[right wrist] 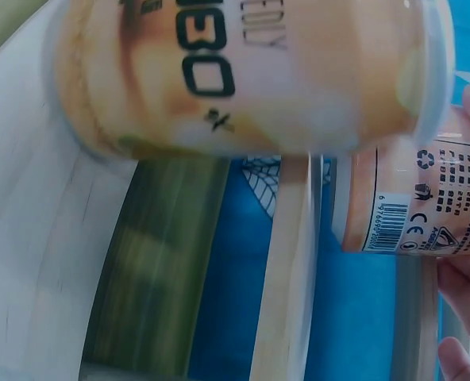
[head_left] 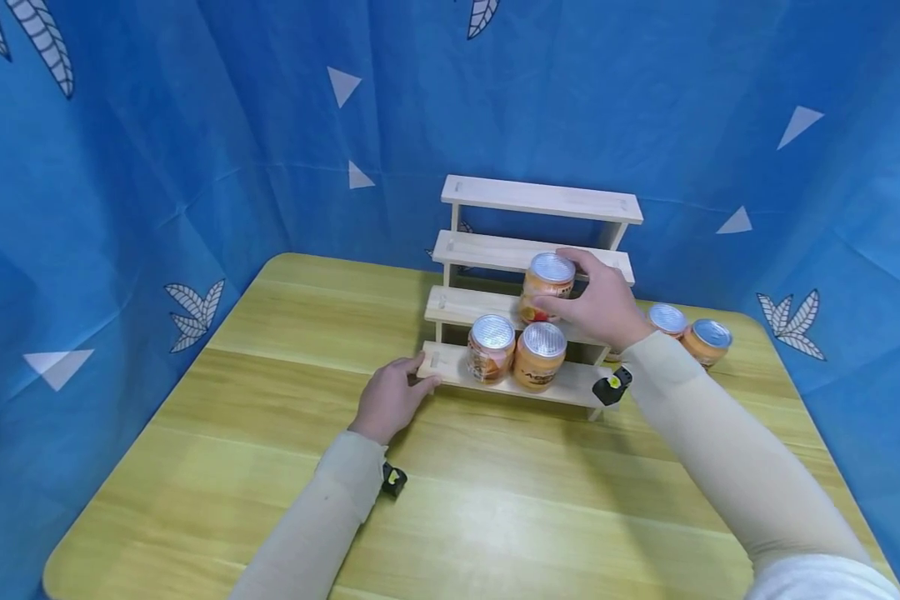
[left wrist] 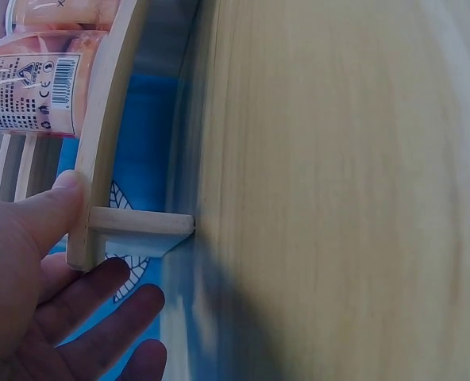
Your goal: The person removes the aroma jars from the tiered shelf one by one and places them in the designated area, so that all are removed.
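A four-step wooden shelf (head_left: 540,194) stands near the back of the table. My left hand (head_left: 392,398) pinches the left end of its lowest step (left wrist: 100,143), thumb on top and a finger beneath, the other fingers spread. My right hand (head_left: 603,304) grips an orange can (head_left: 547,287) with a silver lid, upright at the second step from the bottom. In the right wrist view, fingers sit around that can (right wrist: 410,198), its barcode showing. Side by side on the lowest step are a pinkish-orange can (head_left: 490,350) and another orange can (head_left: 538,358).
Two more lidded cans (head_left: 667,320) (head_left: 707,342) stand on the table right of the shelf, partly behind my right forearm. Part of another shows beside the shelf. A blue patterned curtain (head_left: 390,108) hangs close behind and around the wooden table (head_left: 270,375).
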`<state>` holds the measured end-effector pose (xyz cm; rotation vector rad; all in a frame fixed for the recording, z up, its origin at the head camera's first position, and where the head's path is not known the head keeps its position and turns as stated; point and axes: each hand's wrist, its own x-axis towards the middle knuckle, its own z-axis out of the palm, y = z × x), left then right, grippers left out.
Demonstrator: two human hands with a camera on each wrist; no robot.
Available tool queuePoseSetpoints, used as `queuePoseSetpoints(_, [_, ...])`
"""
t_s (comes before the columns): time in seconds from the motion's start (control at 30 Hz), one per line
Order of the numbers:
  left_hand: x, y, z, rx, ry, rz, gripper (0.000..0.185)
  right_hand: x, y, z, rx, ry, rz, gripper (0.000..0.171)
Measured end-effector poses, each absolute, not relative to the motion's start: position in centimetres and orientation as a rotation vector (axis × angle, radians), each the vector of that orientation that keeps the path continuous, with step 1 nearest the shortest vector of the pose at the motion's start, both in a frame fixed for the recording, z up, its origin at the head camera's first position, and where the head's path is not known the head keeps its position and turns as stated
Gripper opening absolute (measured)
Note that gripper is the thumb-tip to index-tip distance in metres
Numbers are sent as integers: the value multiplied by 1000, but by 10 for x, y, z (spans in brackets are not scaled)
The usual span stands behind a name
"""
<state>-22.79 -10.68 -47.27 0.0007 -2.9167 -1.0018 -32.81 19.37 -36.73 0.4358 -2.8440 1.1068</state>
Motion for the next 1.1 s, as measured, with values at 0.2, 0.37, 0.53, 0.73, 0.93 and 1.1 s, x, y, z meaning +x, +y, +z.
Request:
queuePoseSetpoints(0.2, [-229, -108, -474, -6, -2912, -1008, 61, -323, 207, -365, 401, -2832, 1083, 90])
queuePoseSetpoints(0.37, [-229, -108, -476, -16, -2896, -1010, 61, -321, 218, -366, 374, -2824, 1107, 89])
queuePoseSetpoints(0.53, [-229, -108, -477, -22, -2887, -1016, 60, -318, 229, -366, 358, -2820, 1109, 89])
queuePoseSetpoints(0.73, [-228, -108, -478, -20, -2900, -1017, 60, -311, 240, -367, 299, -2846, 1092, 87])
queuePoseSetpoints(0.93, [-228, -108, -476, -22, -2898, -1031, 59, -307, 250, -365, 238, -2835, 1089, 88])
queuePoseSetpoints(1.1, [-227, -108, -474, -15, -2894, -1031, 59, -306, 258, -364, 220, -2827, 1103, 90])
